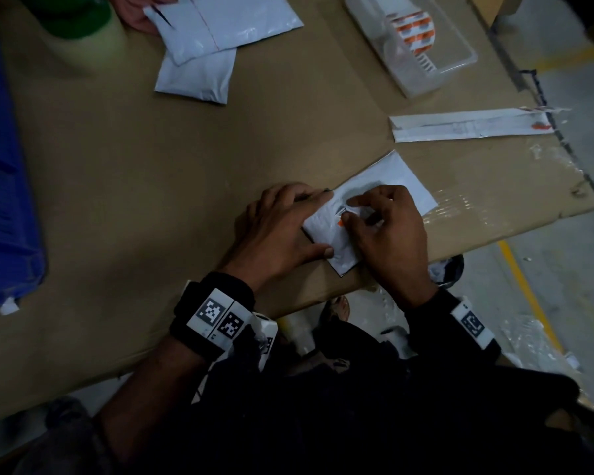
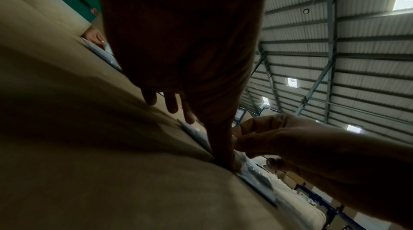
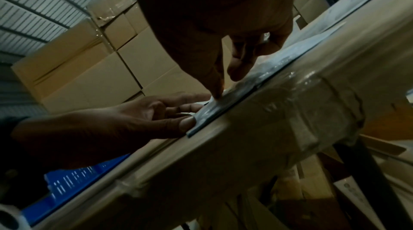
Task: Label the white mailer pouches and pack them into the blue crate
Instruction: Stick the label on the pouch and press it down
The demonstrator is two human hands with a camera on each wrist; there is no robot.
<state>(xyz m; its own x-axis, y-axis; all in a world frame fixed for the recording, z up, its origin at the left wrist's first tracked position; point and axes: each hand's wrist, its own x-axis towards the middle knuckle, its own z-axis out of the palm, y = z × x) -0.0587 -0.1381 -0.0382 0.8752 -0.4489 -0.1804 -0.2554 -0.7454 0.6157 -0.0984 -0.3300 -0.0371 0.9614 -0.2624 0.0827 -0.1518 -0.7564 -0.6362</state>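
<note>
Both hands work at the near table edge. Left hand [image 1: 282, 231], fingers extended, presses flat on the white mailer pouch [image 1: 326, 231], thumb on its near corner. Right hand [image 1: 384, 228], fingers curled, pinches at a small label [image 1: 348, 211] on the pouch face. Pouch lies flat on the cardboard-covered table [image 1: 151, 173]. Two more pouches [image 1: 199, 73] lie at the far side under another person's hand [image 1: 134, 12]. Blue crate [image 1: 0, 186] stands at far left; a clear tray [image 1: 422, 42] sits far right.
</note>
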